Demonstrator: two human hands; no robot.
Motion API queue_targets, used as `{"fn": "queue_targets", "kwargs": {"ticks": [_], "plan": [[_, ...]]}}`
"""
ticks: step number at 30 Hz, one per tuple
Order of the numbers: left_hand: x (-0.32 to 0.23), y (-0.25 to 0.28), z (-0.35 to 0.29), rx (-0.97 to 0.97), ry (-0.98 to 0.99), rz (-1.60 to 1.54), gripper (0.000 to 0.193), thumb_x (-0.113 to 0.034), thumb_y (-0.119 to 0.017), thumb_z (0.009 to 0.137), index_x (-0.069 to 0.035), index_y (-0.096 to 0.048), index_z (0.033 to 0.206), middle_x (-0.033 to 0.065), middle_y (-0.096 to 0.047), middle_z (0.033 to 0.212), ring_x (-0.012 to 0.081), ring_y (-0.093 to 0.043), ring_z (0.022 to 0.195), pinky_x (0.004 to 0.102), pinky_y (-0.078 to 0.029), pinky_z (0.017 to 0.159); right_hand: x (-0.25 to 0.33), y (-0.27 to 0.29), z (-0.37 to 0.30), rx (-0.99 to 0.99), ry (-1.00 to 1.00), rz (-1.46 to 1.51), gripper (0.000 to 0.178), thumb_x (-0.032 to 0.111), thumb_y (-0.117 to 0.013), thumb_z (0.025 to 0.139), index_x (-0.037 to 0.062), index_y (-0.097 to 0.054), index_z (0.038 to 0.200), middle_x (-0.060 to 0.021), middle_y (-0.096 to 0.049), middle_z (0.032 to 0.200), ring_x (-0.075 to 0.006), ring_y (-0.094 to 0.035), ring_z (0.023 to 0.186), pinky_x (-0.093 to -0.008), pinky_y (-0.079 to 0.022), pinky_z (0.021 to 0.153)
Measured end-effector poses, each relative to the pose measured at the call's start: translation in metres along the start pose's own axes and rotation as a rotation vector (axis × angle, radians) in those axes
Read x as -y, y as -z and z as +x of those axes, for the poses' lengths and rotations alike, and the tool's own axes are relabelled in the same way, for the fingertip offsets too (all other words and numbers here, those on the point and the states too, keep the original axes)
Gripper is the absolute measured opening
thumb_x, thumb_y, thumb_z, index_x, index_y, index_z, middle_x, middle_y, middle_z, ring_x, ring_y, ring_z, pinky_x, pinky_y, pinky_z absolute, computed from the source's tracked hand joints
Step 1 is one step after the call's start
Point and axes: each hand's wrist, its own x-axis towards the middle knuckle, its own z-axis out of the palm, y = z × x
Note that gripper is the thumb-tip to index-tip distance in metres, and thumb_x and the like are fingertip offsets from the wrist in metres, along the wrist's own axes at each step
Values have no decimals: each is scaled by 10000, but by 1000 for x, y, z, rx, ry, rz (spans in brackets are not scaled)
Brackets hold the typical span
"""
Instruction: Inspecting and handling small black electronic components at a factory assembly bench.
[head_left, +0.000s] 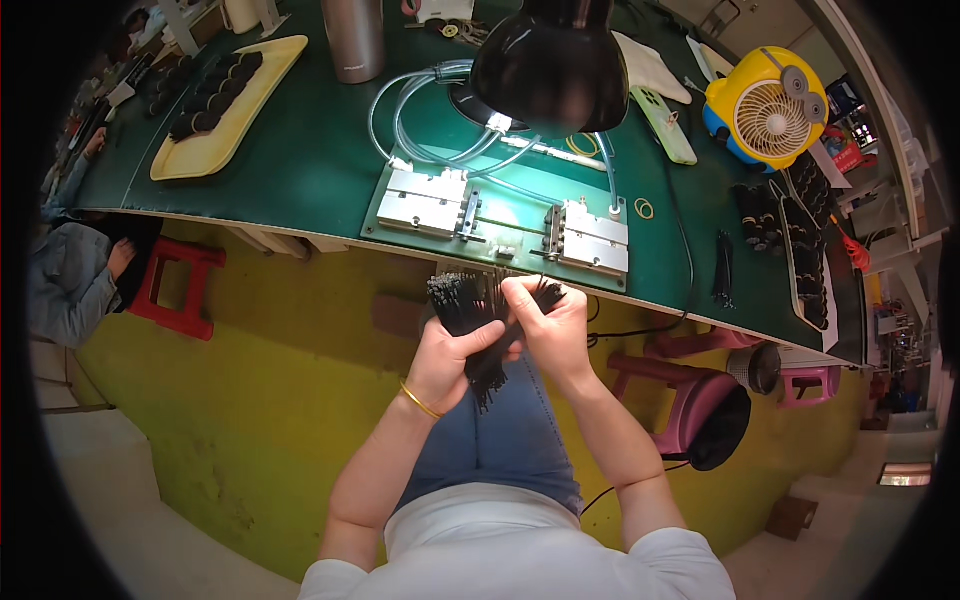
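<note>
A green surface (300,175) is laid out just beyond the hands, with a yellow-green floor (270,400) seen below it. Between the hands, over the lap, a bundle of thin black strands (461,308) is held upright but slightly tilted, gripped by the left hand (441,358), its thumb pressed across the front. By the right hand (557,333), thumb and forefinger are pinched close together at a smaller tuft (549,294); how many strands are caught there cannot be told. If the left thumb were eased, the bundle could be fanned out or dropped to the floor, since nothing is placed directly beneath it but the lap. Strands might also be tangled or drawn out in clumps if pulled crosswise. The surface's near edge could be struck by raised knuckles, and forward reach is narrowed by the left metal block (422,203), the right metal block (592,238) and the black lamp (550,80); to the left of the hands, more room is offered.
</note>
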Motion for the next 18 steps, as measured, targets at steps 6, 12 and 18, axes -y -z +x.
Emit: {"fn": "queue_targets", "kwargs": {"ticks": [6, 12, 18], "plan": [[5, -3, 10, 26, -4, -52, 207, 1, -544, 797, 8, -530, 1003, 65, -579, 872, 162, -588, 707, 288, -510, 625, -4, 3, 10, -57, 31, -39, 159, 136, -574, 829, -3, -636, 782, 15, -516, 500, -30, -429, 369, -177, -328, 326], [12, 1, 17, -28, -39, -120, 219, 19, -537, 797, 6, -532, 1016, 54, -578, 897, 150, -583, 755, 284, -509, 630, -7, -2, 17, -73, -11, -56, 178, 150, -562, 836, 3, -641, 776, 17, -510, 481, -29, -415, 350, -183, -303, 306], [10, 3, 20, -72, -26, -86, 140, -20, -537, 811, -3, -524, 950, 59, -558, 821, 156, -559, 686, 278, -480, 617, -9, -5, 21, -81, -3, -68, 186, 149, -552, 838, 2, -641, 767, 14, -511, 481, -29, -408, 344, -182, -301, 304]]}}
